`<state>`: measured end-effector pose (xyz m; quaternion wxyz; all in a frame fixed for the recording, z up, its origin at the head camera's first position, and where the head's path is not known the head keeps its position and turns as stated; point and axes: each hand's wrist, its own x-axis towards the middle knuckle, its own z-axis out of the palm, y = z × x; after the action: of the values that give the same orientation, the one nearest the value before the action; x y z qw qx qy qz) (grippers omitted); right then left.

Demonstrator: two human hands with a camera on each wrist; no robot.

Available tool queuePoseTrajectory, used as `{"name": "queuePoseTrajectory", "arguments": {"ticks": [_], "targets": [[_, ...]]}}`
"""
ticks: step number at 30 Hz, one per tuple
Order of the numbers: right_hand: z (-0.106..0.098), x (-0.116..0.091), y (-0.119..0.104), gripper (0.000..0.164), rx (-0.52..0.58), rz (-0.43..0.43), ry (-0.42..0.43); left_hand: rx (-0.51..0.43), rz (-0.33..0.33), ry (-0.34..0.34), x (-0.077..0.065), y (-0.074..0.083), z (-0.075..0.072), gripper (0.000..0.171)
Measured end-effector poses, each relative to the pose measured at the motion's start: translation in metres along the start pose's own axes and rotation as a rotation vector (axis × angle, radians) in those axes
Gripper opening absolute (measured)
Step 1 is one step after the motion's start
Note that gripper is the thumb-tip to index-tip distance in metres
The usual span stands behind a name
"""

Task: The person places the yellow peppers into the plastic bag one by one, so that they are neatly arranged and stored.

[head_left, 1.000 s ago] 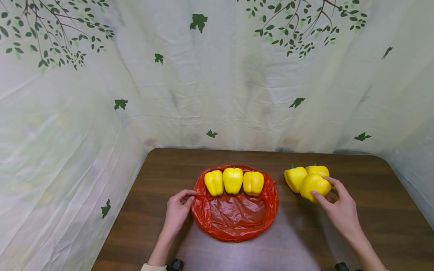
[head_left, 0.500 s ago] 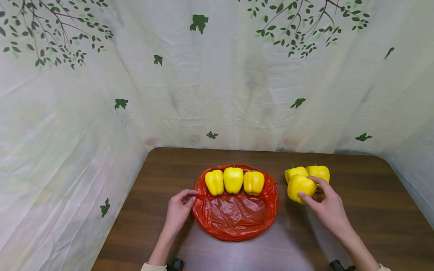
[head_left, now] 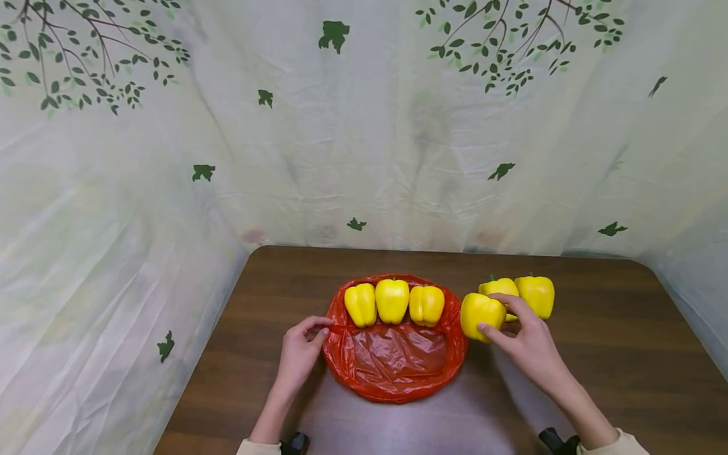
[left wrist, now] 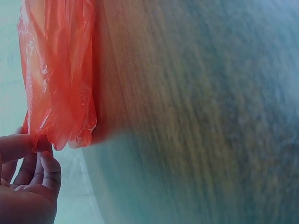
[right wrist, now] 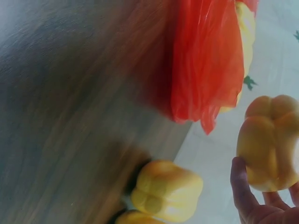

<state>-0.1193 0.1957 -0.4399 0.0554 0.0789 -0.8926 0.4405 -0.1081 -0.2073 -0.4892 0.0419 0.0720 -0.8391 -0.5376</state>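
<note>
A red plastic bag (head_left: 398, 388) lies spread open on the table, its rim bunched in a ring. Three yellow bell peppers (head_left: 392, 302) stand in a row along its far side. My left hand (head_left: 299, 349) pinches the bag's left rim between thumb and fingers; the left wrist view shows the film (left wrist: 60, 84) gathered at the fingertips. Over the bag's right edge, my right hand (head_left: 526, 344) holds another yellow bell pepper (head_left: 480, 316) by its side. In the right wrist view that pepper (right wrist: 266, 144) is raised, its lobed end up, with fingers beneath it.
Two more yellow bell peppers stand at the back right: one (head_left: 536, 297) beside the other (head_left: 497, 287), which is partly hidden by the held one. Brown wooden table (head_left: 625, 354) extends around the bag. A pale leaf-printed curtain (head_left: 398, 158) hangs behind the table's far edge.
My right hand has carried its pepper leftward, from in front of the two standing peppers to the bag's right edge. The left hand keeps its pinch on the rim.
</note>
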Motion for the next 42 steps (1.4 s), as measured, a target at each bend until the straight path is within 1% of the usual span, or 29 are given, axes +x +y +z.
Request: {"name": "queuePoseTrajectory", "arguments": {"ticks": [8, 16, 24, 30, 33, 37, 42], "targets": [[0.015, 0.002, -0.006, 0.053, 0.074, -0.033, -0.033, 0.001, 0.006, 0.006, 0.001, -0.002, 0.001, 0.021], [0.030, 0.003, -0.014, 0.053, 0.145, -0.067, -0.102, -0.008, 0.019, 0.021, 0.002, -0.002, 0.000, 0.020], [0.048, 0.000, -0.022, 0.050, 0.166, -0.120, -0.118, -0.011, 0.021, 0.005, 0.003, -0.006, 0.000, 0.021], [0.064, -0.003, -0.028, 0.049, 0.151, -0.162, -0.138, -0.001, 0.033, 0.006, 0.003, -0.007, 0.000, 0.022], [0.070, -0.004, -0.031, 0.049, 0.160, -0.169, -0.149, -0.001, 0.039, 0.012, 0.003, -0.007, 0.000, 0.022], [0.079, -0.007, -0.034, 0.049, 0.198, -0.163, -0.171, -0.010, 0.045, 0.025, 0.002, -0.006, 0.000, 0.021], [0.090, -0.009, -0.036, 0.049, 0.240, -0.155, -0.208, -0.026, 0.034, 0.029, 0.002, -0.006, -0.001, 0.020]]}}
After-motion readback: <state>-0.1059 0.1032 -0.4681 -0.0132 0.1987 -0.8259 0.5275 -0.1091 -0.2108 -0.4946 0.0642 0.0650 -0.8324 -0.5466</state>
